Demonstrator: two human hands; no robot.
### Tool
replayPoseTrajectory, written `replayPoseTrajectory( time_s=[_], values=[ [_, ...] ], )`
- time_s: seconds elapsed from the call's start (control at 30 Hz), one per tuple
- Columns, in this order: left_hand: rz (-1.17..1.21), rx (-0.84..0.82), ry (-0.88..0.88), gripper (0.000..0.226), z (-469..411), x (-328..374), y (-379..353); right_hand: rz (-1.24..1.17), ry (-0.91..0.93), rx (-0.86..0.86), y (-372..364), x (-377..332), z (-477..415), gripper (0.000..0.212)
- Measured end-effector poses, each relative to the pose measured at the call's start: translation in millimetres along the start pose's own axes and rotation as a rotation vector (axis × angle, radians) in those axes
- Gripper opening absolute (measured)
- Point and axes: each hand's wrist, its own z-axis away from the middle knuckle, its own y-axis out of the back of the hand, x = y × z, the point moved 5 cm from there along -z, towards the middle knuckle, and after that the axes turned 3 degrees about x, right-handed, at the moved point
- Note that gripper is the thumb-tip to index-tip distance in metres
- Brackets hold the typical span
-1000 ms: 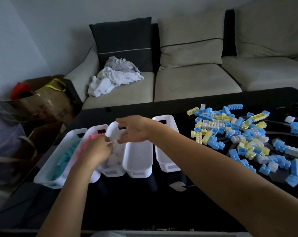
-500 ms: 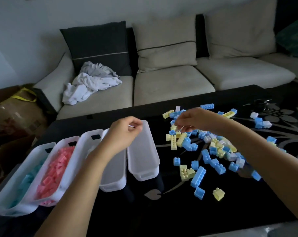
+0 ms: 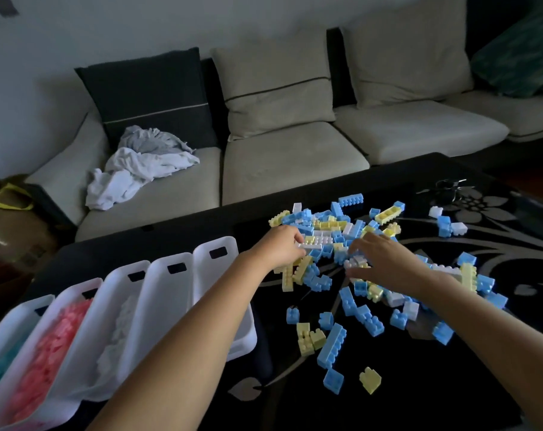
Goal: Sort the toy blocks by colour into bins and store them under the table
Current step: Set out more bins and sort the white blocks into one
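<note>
Pink bin (image 3: 74,286): well filled with pink blocks, left of the left arm, on the table (image 3: 435,384).
Teal bin (image 3: 18,312): farthest left of that arm; teal blocks inside, mostly cut off by the frame edge.
White bin (image 3: 120,272): between the pink one and the left arm; holds a partial heap of white blocks, so white looks to be the colour in hand.
Empty bins (image 3: 167,293): two, close against the left forearm, which hides part of the nearer one; nothing shows in them, and they are likely meant for blue and yellow.
Pile (image 3: 335,231): blue, yellow and white blocks mixed, under and around both hands, with stragglers trailing from the right hand toward the person.
Left hand (image 3: 279,247): fingers curled at the pile's left edge, tips at a long white block (image 3: 313,245); whether it grips the block I cannot tell.
Right hand (image 3: 388,264): fingers spread and loose over the pile's middle, grasping nothing that shows.
Done: pink and teal appear sorted, as none shows in the pile.
Left: the rest of the white, all blue and yellow, then every bin goes under the table; roughly halfway, by my estimate.
</note>
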Motion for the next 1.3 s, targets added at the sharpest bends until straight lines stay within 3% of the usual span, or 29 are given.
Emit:
replayPoseTrajectory(
  time_s=[0.17,0.37,0.53,0.73,0.83,0.9,1.03,1.17,1.3],
  values=[
    [-0.101,-0.050,-0.040,0.037,-26,12,-16,0.037,0.012,0.113,-1,-15,2,0.020],
    [-0.185,-0.135,-0.074,0.045,-40,16,-24,0.079,0.039,0.081,-15,-26,10,0.017],
    [-0.158,-0.036,-0.034,0.038,-42,13,-28,-0.027,0.024,0.060,-18,-24,6,0.021],
    [-0.080,-0.106,-0.047,0.024,-37,4,-29,-0.575,-0.115,0.284,10,-10,7,0.016],
    [-0.144,-0.201,-0.051,0.025,-37,0,-30,-1.255,-0.317,0.168,7,4,3,0.022],
    [-0.174,-0.198,-0.053,0.030,-36,0,-29,-1.579,-0.413,0.094,4,10,4,0.016],
    [-0.145,-0.144,-0.088,0.032,-37,5,-32,-1.795,-0.470,0.052,2,17,6,0.014],
    [-0.103,-0.082,-0.114,0.017,-41,9,-38,-2.004,-0.541,-0.018,1,16,6,0.017],
    [-0.030,-0.014,-0.086,0.014,-39,6,-33,-2.199,-0.500,-0.105,3,9,7,0.020]
  ],
)
